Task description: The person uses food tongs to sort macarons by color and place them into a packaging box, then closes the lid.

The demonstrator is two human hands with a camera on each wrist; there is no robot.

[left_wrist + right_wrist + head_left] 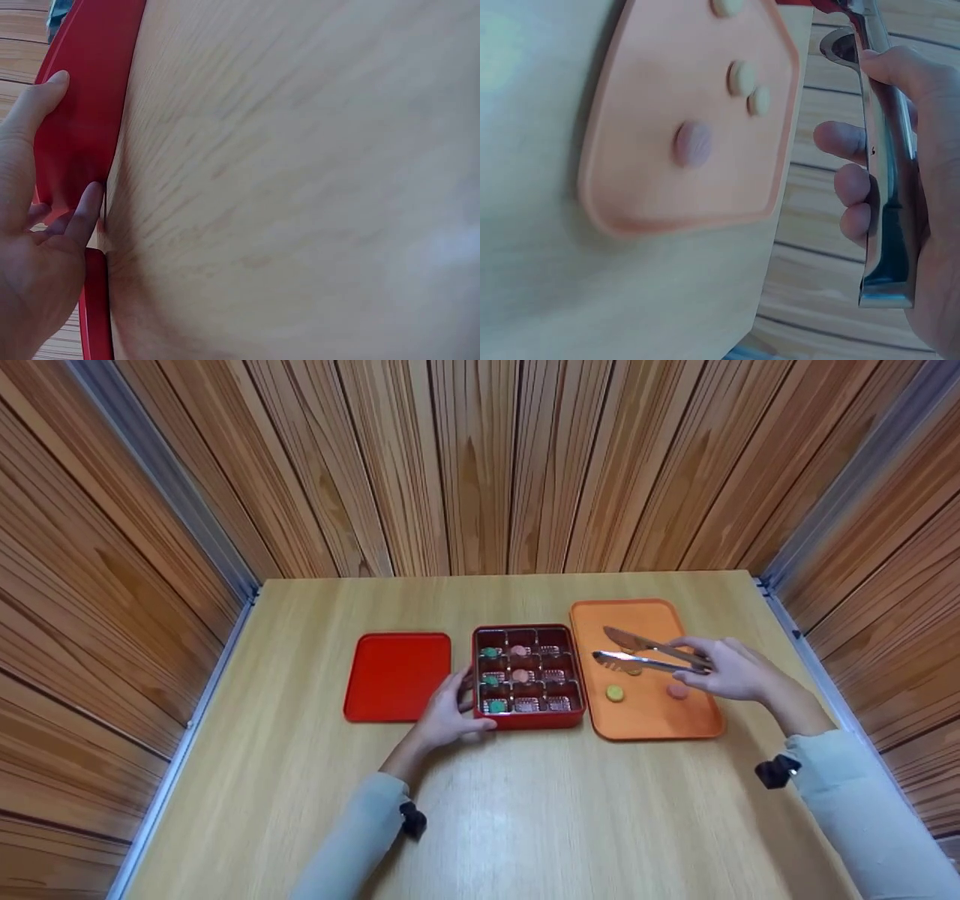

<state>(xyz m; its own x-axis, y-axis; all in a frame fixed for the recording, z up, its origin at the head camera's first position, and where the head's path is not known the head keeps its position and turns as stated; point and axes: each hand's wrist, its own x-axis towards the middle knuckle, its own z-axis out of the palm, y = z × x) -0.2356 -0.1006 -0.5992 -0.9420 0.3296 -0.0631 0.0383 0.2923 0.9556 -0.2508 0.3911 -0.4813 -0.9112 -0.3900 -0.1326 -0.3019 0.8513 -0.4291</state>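
A red box (529,721) with a clear divided insert stands mid-table. Three green macarons (496,706) fill its left column, and two pink macarons (520,676) sit in the middle column's back and centre compartments. My left hand (448,715) rests against the box's front left corner, thumb along the front wall and fingers at the left side. In my right hand (724,667) I grip metal tongs (889,172), their tips parted above an orange tray (645,724). On that tray lie a pink macaron (694,142) and three yellow macarons (742,78); nothing shows between the tips.
Left of the box lies a red square lid (397,675), close to my left hand. The orange tray stands just right of the box. Wooden plank walls (480,465) enclose the table (525,810) at the back and sides.
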